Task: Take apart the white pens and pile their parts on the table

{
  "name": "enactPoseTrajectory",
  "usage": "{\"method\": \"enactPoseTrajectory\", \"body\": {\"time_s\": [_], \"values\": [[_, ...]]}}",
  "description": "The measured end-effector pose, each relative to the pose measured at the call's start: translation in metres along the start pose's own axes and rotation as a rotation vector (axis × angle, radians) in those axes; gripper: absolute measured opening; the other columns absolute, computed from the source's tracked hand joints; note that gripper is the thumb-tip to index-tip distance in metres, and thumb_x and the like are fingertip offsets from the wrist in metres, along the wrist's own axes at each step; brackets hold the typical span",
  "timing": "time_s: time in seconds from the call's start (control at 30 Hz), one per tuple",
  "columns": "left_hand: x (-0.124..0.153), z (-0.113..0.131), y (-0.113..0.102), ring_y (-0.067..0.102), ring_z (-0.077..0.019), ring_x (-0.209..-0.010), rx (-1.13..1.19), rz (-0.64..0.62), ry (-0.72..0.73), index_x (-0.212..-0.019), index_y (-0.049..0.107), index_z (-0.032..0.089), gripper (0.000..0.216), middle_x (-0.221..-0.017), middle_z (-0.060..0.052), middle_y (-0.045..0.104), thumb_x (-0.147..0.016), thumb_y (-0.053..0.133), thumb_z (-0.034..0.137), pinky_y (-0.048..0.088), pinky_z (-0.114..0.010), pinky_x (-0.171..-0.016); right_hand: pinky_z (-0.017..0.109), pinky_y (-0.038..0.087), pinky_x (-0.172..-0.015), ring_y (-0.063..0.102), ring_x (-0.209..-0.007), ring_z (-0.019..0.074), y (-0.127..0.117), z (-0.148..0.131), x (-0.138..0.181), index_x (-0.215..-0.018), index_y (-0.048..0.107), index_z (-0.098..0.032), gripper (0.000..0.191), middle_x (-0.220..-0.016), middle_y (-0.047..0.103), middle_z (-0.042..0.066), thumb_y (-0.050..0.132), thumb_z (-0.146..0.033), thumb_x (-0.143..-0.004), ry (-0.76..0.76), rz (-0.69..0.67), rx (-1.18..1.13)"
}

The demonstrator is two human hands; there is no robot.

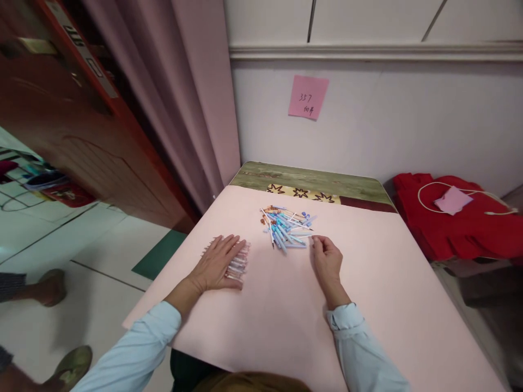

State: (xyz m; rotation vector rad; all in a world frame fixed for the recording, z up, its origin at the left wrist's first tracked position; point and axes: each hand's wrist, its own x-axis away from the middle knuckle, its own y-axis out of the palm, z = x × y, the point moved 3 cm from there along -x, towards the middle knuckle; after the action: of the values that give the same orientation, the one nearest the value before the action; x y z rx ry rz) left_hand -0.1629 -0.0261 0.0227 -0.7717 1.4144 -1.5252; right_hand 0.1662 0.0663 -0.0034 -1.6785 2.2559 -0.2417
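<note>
My left hand [220, 263] lies flat with its fingers spread over a row of slim clear-barrelled pens [238, 263] at the left of the table. Most of that row is covered by the palm and fingers; the pen ends stick out on both sides. To the right of the row, a loose pile of blue, white and brown pens [284, 228] points in many directions. At the pile's right edge, my right hand [328, 259] is closed in a pinch on the end of a thin pale pen [305, 236], whose other end reaches into the pile.
Pink paper [281, 326] covers most of the table, with a patterned green strip [310, 177] at the far edge against the wall. A red cloth [420, 228] with a white cable is at the right. A wooden door [122, 158] and another person's feet [73, 365] are at the left.
</note>
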Motion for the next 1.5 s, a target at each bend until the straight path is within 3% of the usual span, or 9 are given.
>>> {"method": "enactPoseTrajectory", "body": {"time_s": [0.13,0.33,0.5,0.83,1.07,1.33,1.5], "values": [[-0.005,-0.004,-0.001,0.044,-0.0349,-0.127,0.005,-0.014,0.029,-0.147,0.036,0.020,0.107,-0.135,-0.017,0.052,-0.060,0.066,0.075,0.019,-0.055,-0.113,0.027,0.043,-0.065,0.057,-0.065,0.0191,-0.001,0.000,0.000,-0.087,0.072,-0.015,0.040,-0.069,0.068,0.004,0.053,-0.051,-0.082,0.007,-0.010,0.002],[-0.007,-0.011,-0.004,0.049,-0.0331,-0.119,0.031,-0.005,0.050,-0.137,0.049,0.023,0.091,-0.128,-0.015,0.054,-0.062,0.067,0.072,0.031,-0.050,-0.106,0.027,0.043,-0.064,0.056,-0.063,0.0185,-0.002,0.002,0.001,-0.087,0.071,-0.014,0.042,-0.068,0.067,0.004,0.054,-0.052,-0.081,0.012,-0.008,-0.026],[0.003,-0.015,-0.010,0.052,-0.0319,-0.115,0.039,0.017,0.055,-0.131,0.054,0.024,0.082,-0.124,-0.014,0.057,-0.065,0.065,0.072,0.033,-0.050,-0.106,0.027,0.042,-0.063,0.055,-0.061,0.0182,-0.003,0.003,0.001,-0.088,0.071,-0.015,0.041,-0.065,0.065,0.003,0.054,-0.052,-0.082,0.004,-0.024,-0.030],[0.036,-0.020,-0.014,0.051,-0.0321,-0.120,-0.033,0.018,0.038,-0.140,0.046,0.022,0.093,-0.130,-0.014,0.057,-0.064,0.065,0.073,0.029,-0.050,-0.110,0.028,0.042,-0.064,0.055,-0.062,0.0187,-0.003,0.002,0.001,-0.087,0.071,-0.016,0.040,-0.067,0.067,0.004,0.055,-0.052,-0.081,0.009,-0.022,-0.013],[0.031,-0.013,-0.014,0.048,-0.0328,-0.125,-0.078,-0.041,-0.006,-0.140,0.047,0.021,0.098,-0.134,-0.016,0.055,-0.062,0.061,0.079,0.020,-0.051,-0.114,0.029,0.043,-0.066,0.057,-0.064,0.0195,-0.005,0.000,0.002,-0.088,0.072,-0.014,0.041,-0.070,0.069,0.006,0.055,-0.051,-0.081,-0.015,-0.022,0.007],[0.029,-0.016,-0.009,0.052,-0.0319,-0.120,-0.144,0.026,-0.046,-0.136,0.052,0.021,0.082,-0.132,-0.014,0.058,-0.073,0.054,0.074,0.031,-0.045,-0.106,0.027,0.042,-0.064,0.057,-0.063,0.0184,-0.002,0.002,0.002,-0.085,0.071,-0.016,0.037,-0.066,0.066,0.003,0.053,-0.049,-0.082,-0.040,0.002,-0.011],[0.027,-0.015,-0.015,0.053,-0.0325,-0.119,-0.150,0.053,-0.016,-0.140,0.048,0.020,0.091,-0.130,-0.015,0.059,-0.069,0.057,0.075,0.028,-0.047,-0.109,0.027,0.042,-0.062,0.055,-0.061,0.0178,0.001,0.004,0.000,-0.084,0.071,-0.016,0.037,-0.066,0.067,0.002,0.051,-0.047,-0.084,-0.042,0.014,-0.033]]}}
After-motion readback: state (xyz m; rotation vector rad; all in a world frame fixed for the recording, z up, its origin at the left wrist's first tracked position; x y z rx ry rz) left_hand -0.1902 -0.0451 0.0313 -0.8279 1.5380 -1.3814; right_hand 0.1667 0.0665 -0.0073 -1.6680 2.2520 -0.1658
